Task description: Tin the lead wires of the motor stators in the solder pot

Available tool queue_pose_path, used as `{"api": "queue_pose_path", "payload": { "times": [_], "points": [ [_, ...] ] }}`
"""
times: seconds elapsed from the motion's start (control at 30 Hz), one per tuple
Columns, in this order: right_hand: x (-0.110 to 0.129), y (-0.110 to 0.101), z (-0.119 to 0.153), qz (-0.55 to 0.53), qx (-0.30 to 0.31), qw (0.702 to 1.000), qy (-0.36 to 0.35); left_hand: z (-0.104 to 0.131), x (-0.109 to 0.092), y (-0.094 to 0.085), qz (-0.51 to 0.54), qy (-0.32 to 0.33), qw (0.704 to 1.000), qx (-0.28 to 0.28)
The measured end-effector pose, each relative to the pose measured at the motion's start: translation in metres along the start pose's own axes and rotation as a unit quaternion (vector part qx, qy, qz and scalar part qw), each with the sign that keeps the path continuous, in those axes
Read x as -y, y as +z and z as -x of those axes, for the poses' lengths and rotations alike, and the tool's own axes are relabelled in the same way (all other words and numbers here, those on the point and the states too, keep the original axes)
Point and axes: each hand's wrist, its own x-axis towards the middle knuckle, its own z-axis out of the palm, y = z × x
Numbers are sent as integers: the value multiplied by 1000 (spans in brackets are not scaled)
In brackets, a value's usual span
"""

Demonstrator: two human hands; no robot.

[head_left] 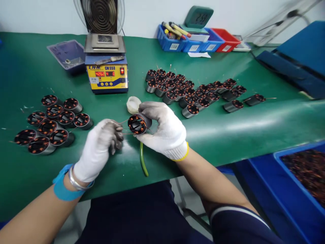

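A motor stator (137, 124), a dark metal cylinder with copper windings inside, is gripped by my gloved right hand (162, 130) above the table. Its wound end faces left. Thin copper wires run from it toward my gloved left hand (103, 144), whose curled fingers seem to pinch a wire end; the fingertips partly hide it. Just behind the stator stands a small white round container (133, 105). Below it on the table lies a green-handled tool (143, 160), its upper end hidden by my right hand.
Several stators stand grouped at the left (48, 127) and right (175, 86). Behind are a yellow-and-blue soldering pot unit (108, 79), a purple tray (64, 56), and blue bins (170, 44) with markers. A blue crate (281, 159) of copper-coloured pieces sits at lower right.
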Motion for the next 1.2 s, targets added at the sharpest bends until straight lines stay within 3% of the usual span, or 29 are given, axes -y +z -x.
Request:
{"api": "queue_pose_path", "payload": {
  "times": [0.1,0.2,0.3,0.4,0.57,0.7,0.87,1.07,1.2],
  "points": [
    [1,2,2,28,-4,1000,7,3,-4,4,-74,-29,997,17],
    [-9,-1,-1,103,-5,989,102,5,-12,-1,-7,12,998,-63],
    [-25,-6,-10,198,20,954,224,0,-13,-10,28,42,991,-124],
    [-38,-8,-21,260,89,922,271,-6,-3,-11,-18,26,994,-107],
    [-34,-8,-40,303,213,893,255,-5,11,-6,-115,57,988,-83],
    [-27,-13,-57,315,270,876,245,-4,13,-7,-133,73,986,-66],
    [-30,-19,-64,286,285,883,240,-2,14,-7,-133,82,986,-65],
    [-32,-30,-55,297,206,906,221,-2,17,-7,-134,74,987,-51],
    [-31,-29,-64,371,302,869,129,-4,21,-9,-161,67,984,-33]
  ]
}}
